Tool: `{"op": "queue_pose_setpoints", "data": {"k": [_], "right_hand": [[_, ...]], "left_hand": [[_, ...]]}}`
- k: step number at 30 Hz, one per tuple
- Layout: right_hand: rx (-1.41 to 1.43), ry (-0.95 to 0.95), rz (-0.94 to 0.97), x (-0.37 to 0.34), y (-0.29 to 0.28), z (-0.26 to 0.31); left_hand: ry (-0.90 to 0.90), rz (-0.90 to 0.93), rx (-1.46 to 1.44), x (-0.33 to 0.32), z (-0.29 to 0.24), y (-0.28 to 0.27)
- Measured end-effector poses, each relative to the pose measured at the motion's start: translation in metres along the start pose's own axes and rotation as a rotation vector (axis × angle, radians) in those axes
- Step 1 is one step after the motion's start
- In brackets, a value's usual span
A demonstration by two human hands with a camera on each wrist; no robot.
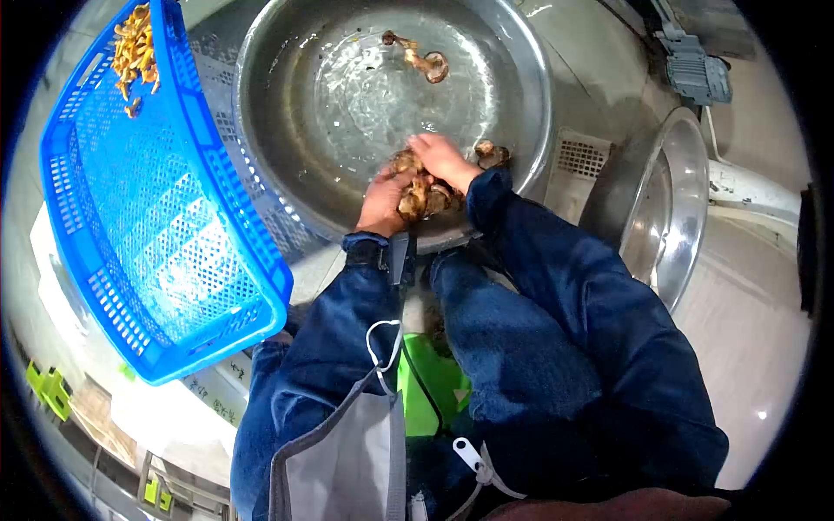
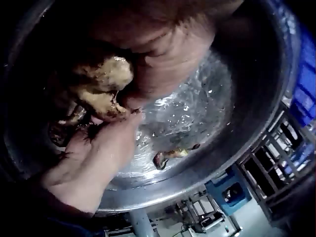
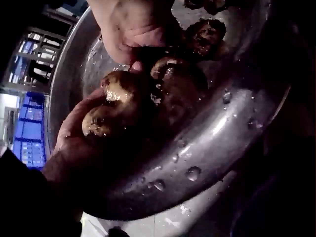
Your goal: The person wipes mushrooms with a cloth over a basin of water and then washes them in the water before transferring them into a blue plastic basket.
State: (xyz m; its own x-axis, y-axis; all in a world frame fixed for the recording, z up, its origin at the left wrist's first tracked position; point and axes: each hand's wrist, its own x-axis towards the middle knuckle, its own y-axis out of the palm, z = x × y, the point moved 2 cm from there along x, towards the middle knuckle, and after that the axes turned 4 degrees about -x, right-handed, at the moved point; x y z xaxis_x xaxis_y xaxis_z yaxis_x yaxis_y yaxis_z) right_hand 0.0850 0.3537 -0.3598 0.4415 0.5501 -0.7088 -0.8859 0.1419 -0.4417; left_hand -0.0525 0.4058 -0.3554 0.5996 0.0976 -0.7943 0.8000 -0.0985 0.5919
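Over the near side of a metal basin (image 1: 287, 139) with water in it, both hands work at a brown mushroom cluster (image 1: 423, 198). My left hand (image 1: 382, 205) grips it from the left, the caps bulging out beside the palm in the left wrist view. From the right, my right hand (image 1: 445, 161) reaches across with its fingers on the same mushrooms (image 3: 116, 94); its fingertips are partly hidden. Another mushroom (image 1: 493, 154) sits by the right wrist, near the basin wall. Farther out in the water lies a long-stemmed mushroom (image 1: 427, 62).
On the left stands a blue perforated crate (image 1: 165, 234) with a pile of small yellow-brown mushrooms (image 1: 135, 48) in its far corner. A second metal basin (image 1: 686, 200) leans at the right, near a floor drain grate (image 1: 580, 159). A face mask (image 1: 343, 451) hangs below the head camera.
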Motion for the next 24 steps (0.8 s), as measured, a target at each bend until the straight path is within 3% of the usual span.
{"op": "queue_pose_setpoints", "data": {"k": [2,5,8,9,10,12,13,16,17,18,20,21,24], "right_hand": [[0.018,-0.128,-0.166,0.001,-0.001,-0.006],[0.038,-0.488,0.002,-0.005,0.016,-0.007],[0.033,0.136,0.136,0.006,-0.01,-0.005],[0.491,-0.027,0.117,-0.013,-0.013,0.003],[0.706,-0.157,0.155,-0.016,-0.012,0.004],[0.881,0.099,0.203,-0.028,-0.005,0.012],[0.686,-0.065,0.217,-0.02,0.0,0.007],[0.094,-0.173,-0.061,-0.026,-0.012,0.024],[0.02,-0.136,-0.086,-0.031,-0.022,0.033],[0.036,-0.248,-0.076,-0.033,-0.024,0.032],[0.059,-0.476,-0.05,-0.035,-0.026,0.033],[-0.15,-0.683,-0.1,-0.032,-0.026,0.035],[0.187,-0.459,0.287,-0.039,-0.03,0.045]], "left_hand": [[0.026,-0.005,-0.044,0.007,0.002,-0.005],[0.048,0.048,-0.088,0.012,0.0,-0.009],[0.075,0.176,-0.192,0.009,-0.001,-0.005],[0.082,0.227,-0.24,0.005,-0.003,-0.002],[0.097,0.284,-0.294,0.004,-0.007,0.003],[-0.08,0.212,-0.425,0.003,-0.018,0.007],[-0.039,0.191,-0.407,0.001,-0.02,0.008],[-0.018,0.228,-0.349,0.007,-0.014,0.001],[-0.026,0.259,-0.332,0.004,-0.015,0.005],[0.01,0.284,-0.286,0.0,-0.015,0.009],[-0.057,0.159,-0.243,-0.022,-0.018,0.026],[0.002,0.191,-0.223,-0.016,-0.016,0.024],[0.073,0.234,-0.2,-0.006,-0.011,0.018]]}}
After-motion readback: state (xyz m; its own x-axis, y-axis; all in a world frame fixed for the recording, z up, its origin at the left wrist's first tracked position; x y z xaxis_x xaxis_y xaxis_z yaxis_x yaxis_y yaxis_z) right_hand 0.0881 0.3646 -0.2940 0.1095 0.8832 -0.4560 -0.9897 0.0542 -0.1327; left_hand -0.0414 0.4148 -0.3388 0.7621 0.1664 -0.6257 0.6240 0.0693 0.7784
